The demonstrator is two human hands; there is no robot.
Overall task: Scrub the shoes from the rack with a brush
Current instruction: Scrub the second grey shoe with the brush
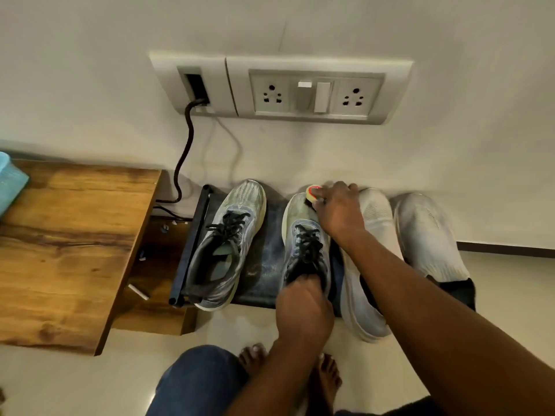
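Note:
Two grey-green running shoes with black laces stand on the dark rack (264,265) against the wall. The left shoe (228,235) is untouched. My left hand (303,310) grips the heel opening of the right shoe (303,235). My right hand (339,211) holds a small brush (312,193) with a cream and red top, its bristles down on that shoe's toe. Two white shoes (375,223) (426,232) stand to the right, partly hidden by my right forearm.
A wooden table (66,244) stands to the left with a light blue basket (12,187) on it. A socket panel (315,91) is on the wall, with a black cable (186,151) hanging down behind the rack. My bare feet (255,358) and knee are on the tiled floor.

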